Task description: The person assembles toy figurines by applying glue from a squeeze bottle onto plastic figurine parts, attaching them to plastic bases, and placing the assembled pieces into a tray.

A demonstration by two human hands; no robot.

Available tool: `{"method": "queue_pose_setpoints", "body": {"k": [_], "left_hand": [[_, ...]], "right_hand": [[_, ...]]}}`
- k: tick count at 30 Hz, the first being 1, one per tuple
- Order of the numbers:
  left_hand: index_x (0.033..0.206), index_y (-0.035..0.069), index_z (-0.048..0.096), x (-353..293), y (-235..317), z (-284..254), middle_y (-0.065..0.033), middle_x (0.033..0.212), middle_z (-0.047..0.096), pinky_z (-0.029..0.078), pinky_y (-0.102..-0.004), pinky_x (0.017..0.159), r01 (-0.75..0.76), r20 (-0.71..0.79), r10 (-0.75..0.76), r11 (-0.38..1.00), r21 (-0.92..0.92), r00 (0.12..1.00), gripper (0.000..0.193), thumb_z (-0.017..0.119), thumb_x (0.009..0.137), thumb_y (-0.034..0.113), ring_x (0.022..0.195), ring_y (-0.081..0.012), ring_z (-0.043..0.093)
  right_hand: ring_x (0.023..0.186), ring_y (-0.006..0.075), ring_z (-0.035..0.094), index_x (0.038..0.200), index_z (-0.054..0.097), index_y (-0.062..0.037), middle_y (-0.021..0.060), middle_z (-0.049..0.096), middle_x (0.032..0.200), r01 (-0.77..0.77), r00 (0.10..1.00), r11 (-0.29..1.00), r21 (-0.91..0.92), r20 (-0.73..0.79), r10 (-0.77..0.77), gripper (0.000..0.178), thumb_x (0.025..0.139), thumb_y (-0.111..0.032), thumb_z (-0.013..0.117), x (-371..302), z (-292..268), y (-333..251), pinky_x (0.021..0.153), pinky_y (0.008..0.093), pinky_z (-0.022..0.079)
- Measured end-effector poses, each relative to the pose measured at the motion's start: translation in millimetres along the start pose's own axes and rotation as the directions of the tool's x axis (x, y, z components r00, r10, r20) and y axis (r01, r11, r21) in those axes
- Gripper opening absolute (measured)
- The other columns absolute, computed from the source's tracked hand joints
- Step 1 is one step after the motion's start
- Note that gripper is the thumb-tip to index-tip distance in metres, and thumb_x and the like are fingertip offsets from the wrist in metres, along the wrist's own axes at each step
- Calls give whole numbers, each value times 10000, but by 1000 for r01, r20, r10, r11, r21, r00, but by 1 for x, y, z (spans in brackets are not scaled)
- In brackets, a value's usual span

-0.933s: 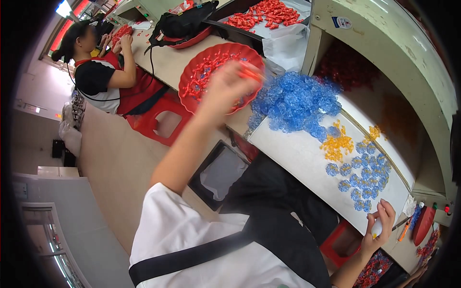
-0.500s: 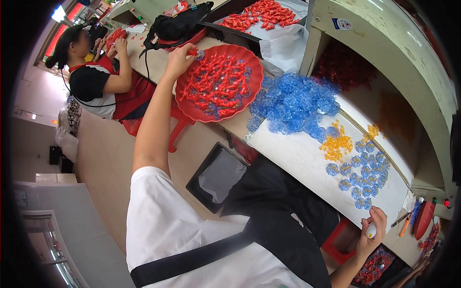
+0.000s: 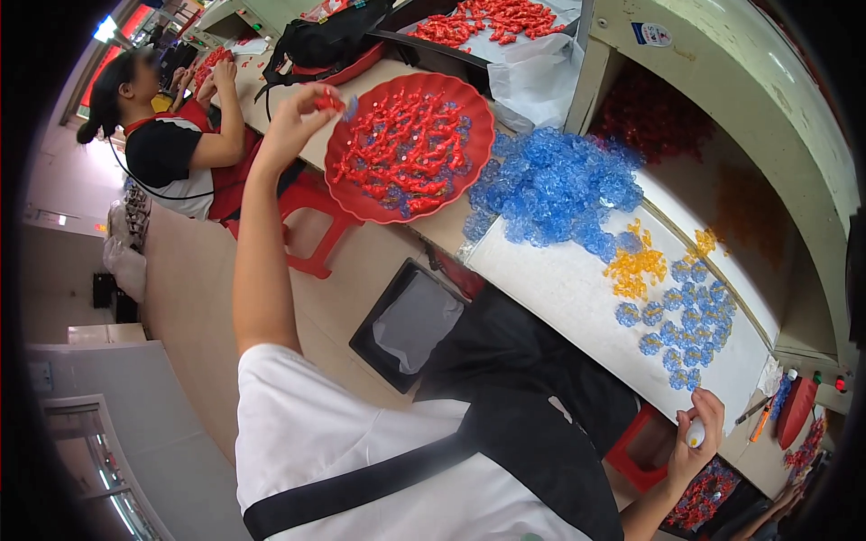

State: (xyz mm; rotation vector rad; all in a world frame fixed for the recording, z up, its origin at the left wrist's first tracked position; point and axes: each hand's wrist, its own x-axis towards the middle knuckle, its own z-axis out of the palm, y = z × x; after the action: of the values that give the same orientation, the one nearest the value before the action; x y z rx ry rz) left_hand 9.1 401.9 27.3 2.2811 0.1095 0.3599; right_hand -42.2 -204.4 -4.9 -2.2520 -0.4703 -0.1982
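Observation:
My left hand (image 3: 293,126) is stretched out at the left rim of a red scalloped bowl (image 3: 484,171). Its fingertips pinch a small red plastic piece (image 3: 328,102) with a translucent bluish disc on its end. Inside the bowl lie many red branching pieces (image 3: 406,144) over clear bluish ones. At the lower right, my right hand (image 3: 699,428) curls around a white rounded object with a yellow spot (image 3: 695,434); its kind I cannot tell. This hand is by the near edge of a white board (image 3: 559,298), close to several blue flower-shaped pieces (image 3: 690,329) with yellow centres.
A heap of blue translucent flowers (image 3: 559,194) and a small pile of yellow pieces (image 3: 634,268) lie on the board. Behind stand a black tray (image 3: 451,56) of red pieces and an arched pale cabinet (image 3: 722,81). A co-worker (image 3: 176,144) sits at the left, near a red stool (image 3: 316,225).
My left hand has moved left, carrying the red piece from over the bowl to its outer left rim. My right hand has hardly moved.

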Motion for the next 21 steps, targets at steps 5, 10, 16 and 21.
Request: {"method": "queue_pose_setpoints", "body": {"k": [5,10,16,21], "left_hand": [[909,10,522,-54,72,29,-98,780,591,439,-289,695,-1,430,-110,968,250,896,220,541,690,-7,736,-212,577],[899,17,536,-59,56,49,-142,786,590,437,-379,716,-259,436,-12,790,556,900,210,540,689,10,777,-300,564],[885,31,554,-59,52,54,-134,776,590,432,-388,727,-235,412,-26,788,569,911,193,556,693,22,774,-290,563],[904,43,554,-63,56,64,-124,773,590,428,-379,728,-249,447,-38,786,566,894,230,576,677,15,788,-276,560]], "right_hand": [[778,188,527,938,577,-7,156,542,961,-16,1000,999,46,11,15,252,697,61,601,7,11,0,554,232,421],[789,189,525,940,579,-9,152,542,960,44,999,997,71,24,-46,257,693,59,608,10,16,-5,550,231,422],[653,123,478,961,563,3,138,522,996,-2,1000,998,67,-7,3,311,675,123,567,-5,4,2,596,218,399],[650,120,475,962,563,2,134,525,992,-8,1000,998,65,-8,9,305,678,114,573,-9,5,3,597,216,397]]}}
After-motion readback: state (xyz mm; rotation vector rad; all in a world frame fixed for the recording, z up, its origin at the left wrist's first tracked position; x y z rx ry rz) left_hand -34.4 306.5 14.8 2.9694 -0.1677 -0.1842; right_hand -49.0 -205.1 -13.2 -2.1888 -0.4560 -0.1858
